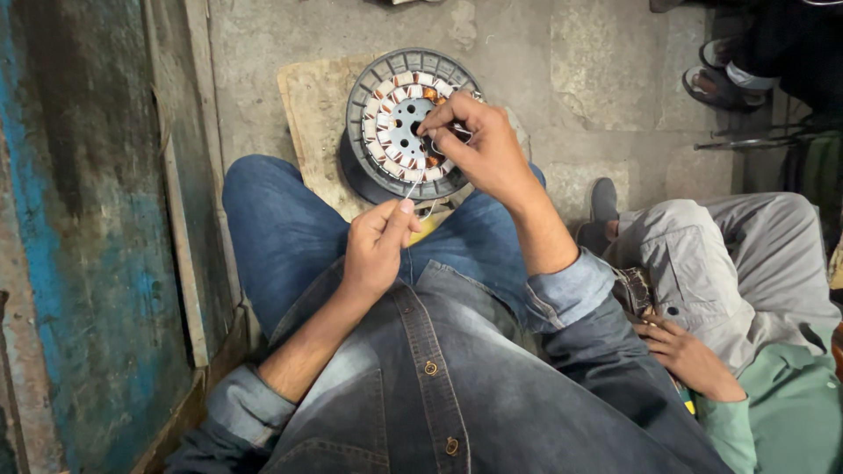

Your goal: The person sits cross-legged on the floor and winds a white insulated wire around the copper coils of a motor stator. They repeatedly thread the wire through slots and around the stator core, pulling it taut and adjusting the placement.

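right hand (481, 145) hides motor stator (406, 123) coils; wire (411, 188) faint.

Right hand (479, 145) pinches at the round motor stator (399, 123) on the lap while left hand (376, 246) holds a thin wire (411, 188).

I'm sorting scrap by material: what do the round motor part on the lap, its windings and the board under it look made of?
The round motor part looks like grey cast metal, matt and ribbed at the rim. Its windings look like copper wire, reddish-orange and glossy between pale, likely paper or plastic, liners. The board looks like raw plywood or fibreboard, pale and scuffed. The right hand touches the windings; the left hand pinches a thin strand.
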